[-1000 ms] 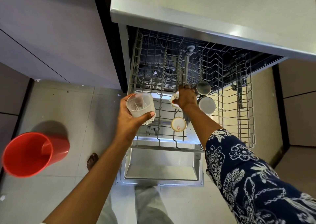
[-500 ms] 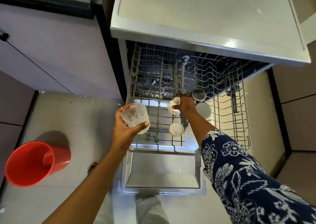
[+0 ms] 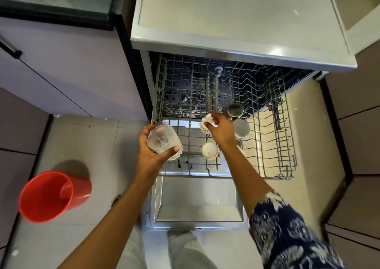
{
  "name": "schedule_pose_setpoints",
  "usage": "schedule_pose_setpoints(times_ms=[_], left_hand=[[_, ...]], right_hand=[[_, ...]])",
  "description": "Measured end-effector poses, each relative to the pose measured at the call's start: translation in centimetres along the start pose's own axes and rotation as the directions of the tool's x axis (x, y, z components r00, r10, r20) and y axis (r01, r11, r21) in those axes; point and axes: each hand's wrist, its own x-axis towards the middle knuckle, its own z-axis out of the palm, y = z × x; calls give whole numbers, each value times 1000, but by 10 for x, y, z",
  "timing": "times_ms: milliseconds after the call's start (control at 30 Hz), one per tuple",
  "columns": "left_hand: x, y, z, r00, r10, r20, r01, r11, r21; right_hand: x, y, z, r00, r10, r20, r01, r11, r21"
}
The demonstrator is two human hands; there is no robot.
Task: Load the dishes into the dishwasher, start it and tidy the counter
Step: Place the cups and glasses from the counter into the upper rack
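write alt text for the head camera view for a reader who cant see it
From above, a person's right hand grips a white cup in the pulled-out dishwasher rack beside two steel cups, while the left hand holds a clear glass over the rack's left side. A red jug sits on the floor to the left.

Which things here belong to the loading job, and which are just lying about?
Job: clear glass, held by left hand; white cup, held by right hand; pulled-out rack holding steel cups and a small cup.
Lying about: red jug on the floor.
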Motion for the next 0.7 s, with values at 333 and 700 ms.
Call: schedule_pose_setpoints(times_ms=[333,700], left_hand=[[-44,-10,-1,976,-45,211,31,997,70],[-7,-15,-14,926,55,373,-282,759,587]], right_hand=[[-128,5,34,597,-10,802,-781,218,585],[-110,0,23,723,124,679,-689,74,721]])
